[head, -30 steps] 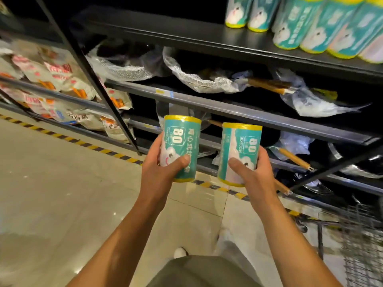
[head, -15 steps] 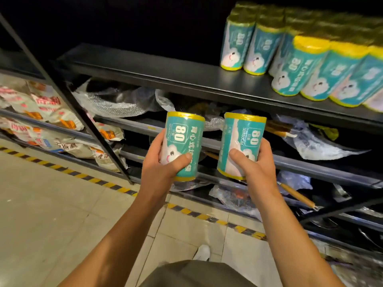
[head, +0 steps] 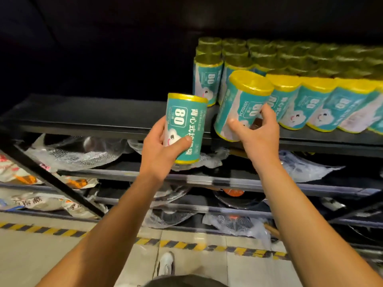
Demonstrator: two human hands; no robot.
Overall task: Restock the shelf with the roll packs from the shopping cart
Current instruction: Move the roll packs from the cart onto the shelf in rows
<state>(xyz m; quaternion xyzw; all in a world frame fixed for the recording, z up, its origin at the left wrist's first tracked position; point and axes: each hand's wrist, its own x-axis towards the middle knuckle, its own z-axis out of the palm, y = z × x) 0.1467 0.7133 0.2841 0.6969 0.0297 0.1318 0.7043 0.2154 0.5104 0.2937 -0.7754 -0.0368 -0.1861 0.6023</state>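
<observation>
Both bare forearms are reaching up from the bottom corners toward mid-frame. The left hand (head: 165, 150) is gripping a roll pack (head: 186, 129) upright, thumb across its front. The right hand (head: 257, 133), slightly higher, is holding a tilted roll pack (head: 240, 104) from beneath, fingers curling around it.

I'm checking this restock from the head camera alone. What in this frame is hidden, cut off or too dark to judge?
- Head view: the teal, yellow-capped roll pack in the right hand: its lower end is behind the hand, so contact with the black top shelf is unclear.
- Rear shelf rolls: too dark to count.
- Front-row rolls: cut off at the right edge.
- Shopping cart: out of frame.
</observation>
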